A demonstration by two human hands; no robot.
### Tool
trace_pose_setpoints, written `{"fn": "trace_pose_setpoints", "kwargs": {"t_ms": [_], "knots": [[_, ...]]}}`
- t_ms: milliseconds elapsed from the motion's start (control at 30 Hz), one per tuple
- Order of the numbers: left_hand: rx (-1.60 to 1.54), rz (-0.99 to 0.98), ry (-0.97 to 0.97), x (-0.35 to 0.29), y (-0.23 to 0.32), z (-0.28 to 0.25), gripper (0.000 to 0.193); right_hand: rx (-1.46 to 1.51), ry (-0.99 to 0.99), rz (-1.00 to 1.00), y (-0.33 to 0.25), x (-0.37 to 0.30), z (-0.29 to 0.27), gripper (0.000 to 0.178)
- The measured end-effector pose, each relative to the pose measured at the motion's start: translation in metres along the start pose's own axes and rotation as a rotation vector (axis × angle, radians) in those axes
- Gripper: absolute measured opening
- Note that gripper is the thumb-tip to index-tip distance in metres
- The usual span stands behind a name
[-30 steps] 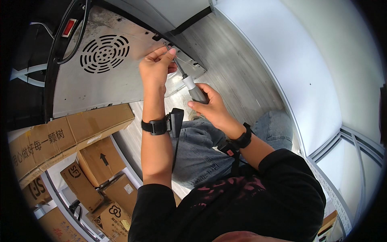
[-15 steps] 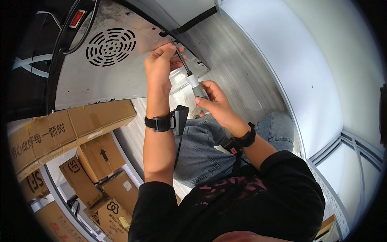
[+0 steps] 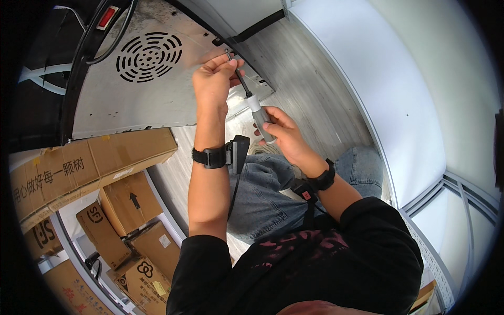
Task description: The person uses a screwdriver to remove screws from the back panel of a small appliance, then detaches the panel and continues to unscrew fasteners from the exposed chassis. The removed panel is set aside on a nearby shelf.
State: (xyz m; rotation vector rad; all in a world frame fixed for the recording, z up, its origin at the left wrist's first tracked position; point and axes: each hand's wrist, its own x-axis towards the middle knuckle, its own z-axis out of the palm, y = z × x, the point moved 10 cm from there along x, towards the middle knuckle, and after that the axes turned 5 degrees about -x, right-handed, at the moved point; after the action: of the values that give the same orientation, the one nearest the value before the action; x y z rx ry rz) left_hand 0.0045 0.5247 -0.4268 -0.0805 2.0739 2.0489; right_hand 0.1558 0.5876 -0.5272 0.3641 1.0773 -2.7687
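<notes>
While one screwdriver (image 3: 253, 103) was held between two hands near the edge of a metal panel (image 3: 113, 107), the right hand's (image 3: 287, 137) grip was wrapped around its grey handle — and the left hand's (image 3: 211, 86) grip, thumb and fingers together, was pinched on the dark shaft close to the tip. Its long axis slanted steeply, the shaft pointing away from the body and slightly left. One round vent (image 3: 149, 59) pierced the panel; two black wrist straps (image 3: 213, 157) circled the wrists; one long carton (image 3: 128, 151) lay left of the forearms.
</notes>
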Motion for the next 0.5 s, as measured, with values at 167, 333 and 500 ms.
{"fn": "trace_pose_setpoints", "kwargs": {"t_ms": [167,333,500], "knots": [[-0.003,0.0,-0.015,-0.005,0.004,0.004,0.017,-0.244,0.05,-0.107,-0.007,0.001,-0.002,0.045],[0.007,-0.01,-0.005,-0.006,0.001,0.004,0.017,-0.336,0.089,-0.137,-0.015,-0.001,0.001,0.046],[-0.029,-0.019,0.001,-0.007,-0.001,0.004,0.015,-0.424,0.118,-0.225,-0.02,-0.001,0.0,0.046]]}}
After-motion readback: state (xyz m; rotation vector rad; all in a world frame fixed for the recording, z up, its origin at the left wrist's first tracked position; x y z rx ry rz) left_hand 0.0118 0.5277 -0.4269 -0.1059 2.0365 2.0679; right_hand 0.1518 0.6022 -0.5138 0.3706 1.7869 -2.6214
